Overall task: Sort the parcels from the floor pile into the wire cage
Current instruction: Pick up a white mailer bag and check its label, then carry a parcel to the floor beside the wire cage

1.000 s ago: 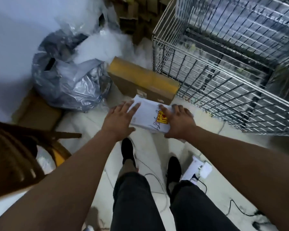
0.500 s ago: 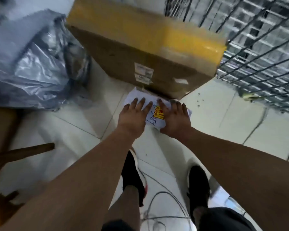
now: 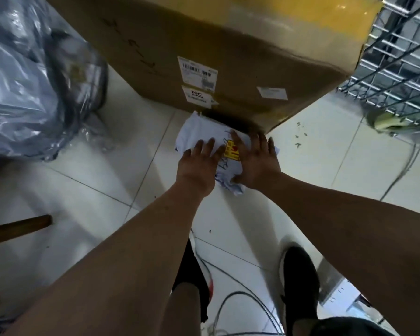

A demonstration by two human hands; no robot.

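A white soft parcel (image 3: 199, 132) with a yellow sticker and handwriting lies on the tiled floor, its far edge against the foot of a big cardboard box (image 3: 228, 44). My left hand (image 3: 198, 163) lies flat on its left part, fingers straight. My right hand (image 3: 255, 163) lies spread on its right part, covering that side; the parcel is crumpled beside the thumb. The wire cage (image 3: 398, 57) stands at the upper right, behind the box's yellow-taped corner.
A grey plastic bag (image 3: 29, 93) bulges at the left. A wooden leg (image 3: 17, 229) pokes in from the left edge. Loose cables (image 3: 240, 299) run by my black shoes (image 3: 298, 275), and another cable (image 3: 403, 170) trails from the cage.
Both hands have lowered the white parcel from the air down to the floor against the cardboard box. The view has dropped and closed in on the box.
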